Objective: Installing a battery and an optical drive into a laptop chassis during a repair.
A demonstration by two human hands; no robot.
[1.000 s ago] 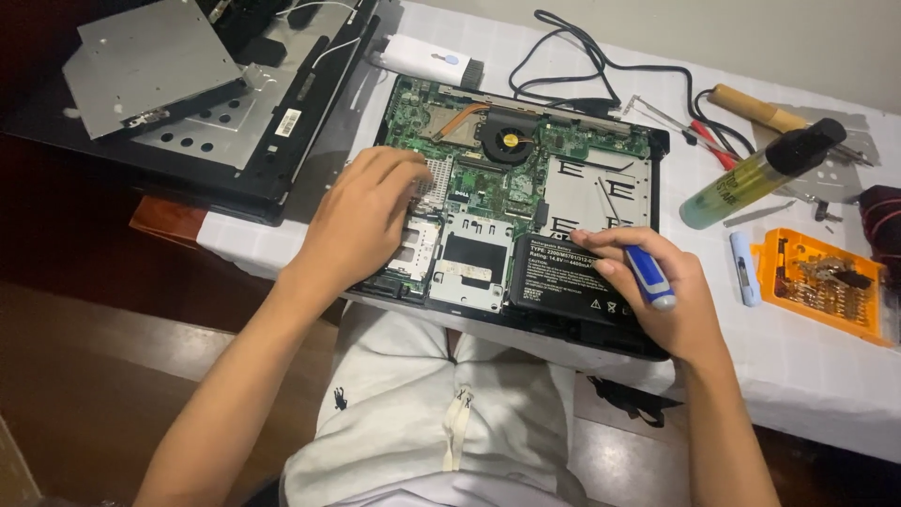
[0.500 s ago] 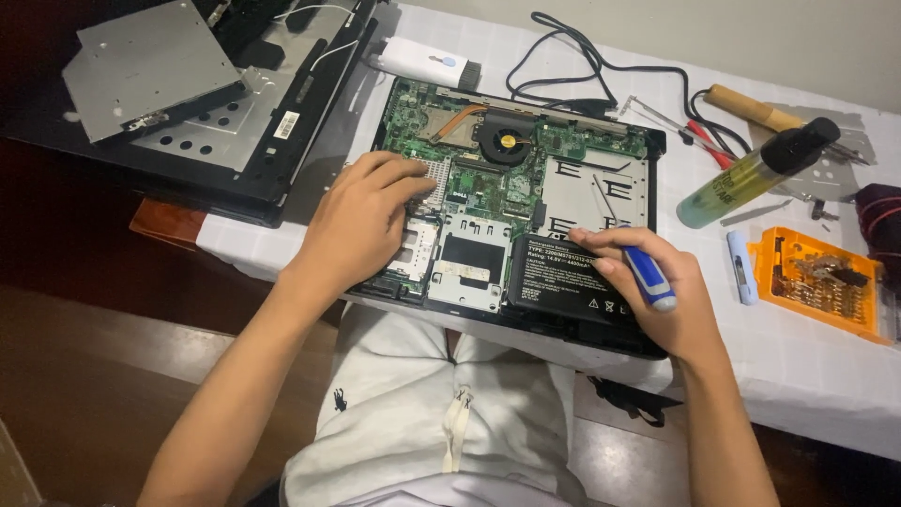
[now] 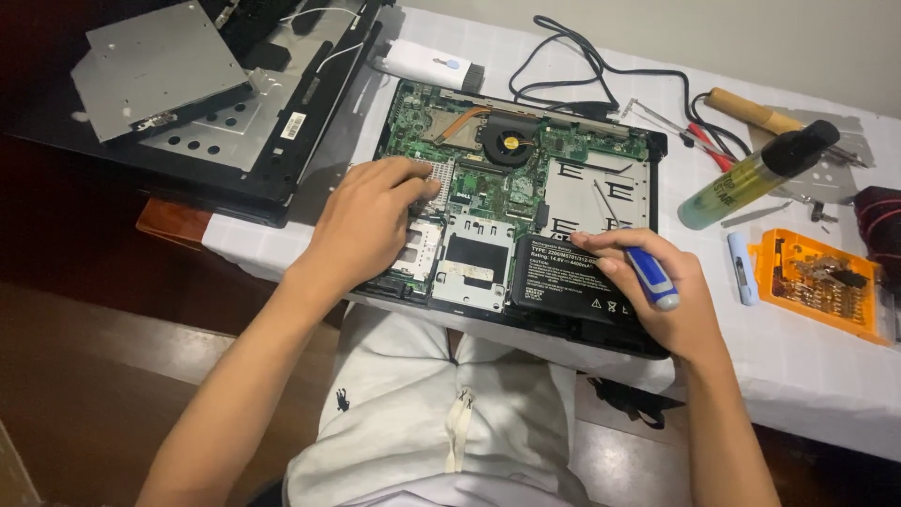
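— Two hands over one opened laptop (image 3: pixel 526 197), its base lying on a white cloth-covered table (image 3: pixel 826 376) with a faint check pattern; a pale wall runs behind the laptop and dark brown floor shows on its near-left side.

— What is exposed?

— Green circuit board, a round black fan with a copper pipe, flat grey metal plates, and a black rectangular battery along the laptop's near edge.

— And the hands?

— The left hand (image 3: pixel 371 225) rests palm-down on the laptop's left part, fingers curled loosely, fingertips pressing the board; I cannot tell whether it pinches anything. The right hand (image 3: pixel 671 300) is clenched around a blue-handled screwdriver (image 3: pixel 633 249), its thin steel shaft slanting up over the plate.

— Around it?

— Left of the laptop, a black removed cover with a dull metal drive; right of it, a yellowish cylindrical bottle (image 3: pixel 755 174) and an orange plastic bit tray (image 3: pixel 817 282).
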